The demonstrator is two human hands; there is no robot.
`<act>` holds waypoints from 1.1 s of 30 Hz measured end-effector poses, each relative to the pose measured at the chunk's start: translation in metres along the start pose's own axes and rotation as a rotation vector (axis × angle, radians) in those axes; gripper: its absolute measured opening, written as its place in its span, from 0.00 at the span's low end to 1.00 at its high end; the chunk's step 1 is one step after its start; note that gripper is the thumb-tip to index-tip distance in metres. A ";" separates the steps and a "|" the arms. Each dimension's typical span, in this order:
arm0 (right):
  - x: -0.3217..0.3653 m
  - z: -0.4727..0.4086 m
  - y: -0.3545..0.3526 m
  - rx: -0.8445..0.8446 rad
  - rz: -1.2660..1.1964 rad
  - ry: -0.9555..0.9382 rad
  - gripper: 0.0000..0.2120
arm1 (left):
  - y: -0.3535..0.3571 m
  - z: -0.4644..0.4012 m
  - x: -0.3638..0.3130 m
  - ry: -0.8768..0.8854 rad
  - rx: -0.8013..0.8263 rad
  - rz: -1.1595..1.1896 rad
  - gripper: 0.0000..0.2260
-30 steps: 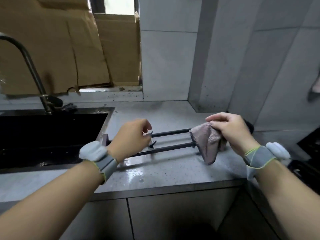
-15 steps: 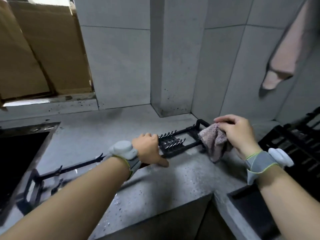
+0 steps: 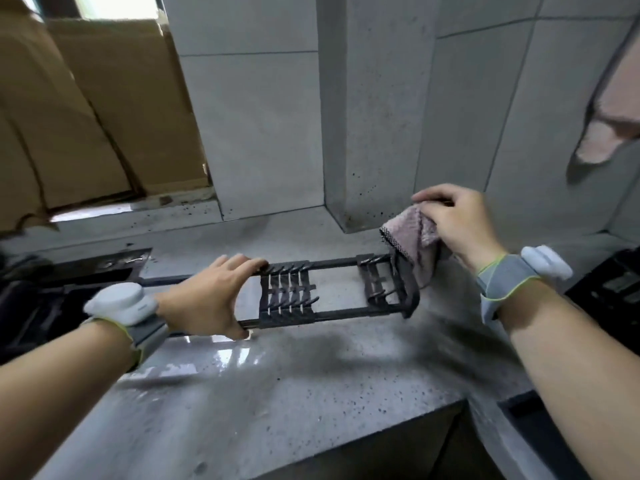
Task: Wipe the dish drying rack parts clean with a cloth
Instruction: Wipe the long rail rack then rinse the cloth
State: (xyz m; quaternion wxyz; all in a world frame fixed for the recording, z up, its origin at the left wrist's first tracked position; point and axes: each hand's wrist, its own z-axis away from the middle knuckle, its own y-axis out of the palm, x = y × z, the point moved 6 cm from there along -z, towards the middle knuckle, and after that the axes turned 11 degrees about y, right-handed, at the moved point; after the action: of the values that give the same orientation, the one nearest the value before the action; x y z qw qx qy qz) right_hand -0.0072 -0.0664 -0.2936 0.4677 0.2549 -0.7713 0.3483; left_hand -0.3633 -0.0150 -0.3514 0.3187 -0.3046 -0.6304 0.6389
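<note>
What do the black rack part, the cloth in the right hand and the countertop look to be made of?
Rack part: thin, rigid matte black bars and prongs, probably coated metal, though plastic is possible. Cloth: soft pinkish-grey fabric with a fuzzy pile, likely microfibre or terry. Countertop: grey with dark speckles and glossy reflections where wet, seemingly polished stone or a composite.

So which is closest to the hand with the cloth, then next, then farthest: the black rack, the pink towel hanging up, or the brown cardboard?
From the right hand, in the head view:
1. Black rack: just below-left, under the cloth.
2. Pink towel: hanging up at the right.
3. Brown cardboard: far left, by the window.
</note>
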 end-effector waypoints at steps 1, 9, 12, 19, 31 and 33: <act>0.007 0.003 0.008 0.022 0.029 -0.034 0.11 | 0.000 0.006 0.004 0.013 -0.024 -0.012 0.56; 0.028 0.056 0.058 0.228 0.321 -0.219 0.05 | -0.007 0.049 0.012 0.015 -0.154 -0.067 0.54; 0.030 0.073 0.057 0.203 0.338 -0.261 0.05 | -0.011 0.054 0.013 -0.001 -0.158 -0.090 0.54; 0.019 0.099 0.057 0.219 0.334 -0.237 0.07 | -0.019 0.065 0.028 -0.096 -0.157 -0.115 0.53; 0.046 0.118 0.167 0.374 0.290 -0.067 0.08 | -0.051 0.157 0.109 -0.565 -0.063 -0.241 0.50; 0.053 0.116 0.209 0.425 0.282 -0.022 0.09 | -0.052 0.185 0.121 -0.643 -0.073 -0.232 0.50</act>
State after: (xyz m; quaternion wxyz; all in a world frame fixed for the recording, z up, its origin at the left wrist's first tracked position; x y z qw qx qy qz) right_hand -0.2432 -0.0284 -0.3459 0.3418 0.2414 -0.7138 0.5616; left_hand -0.5828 -0.0321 -0.2947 0.1631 -0.0251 -0.7515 0.6388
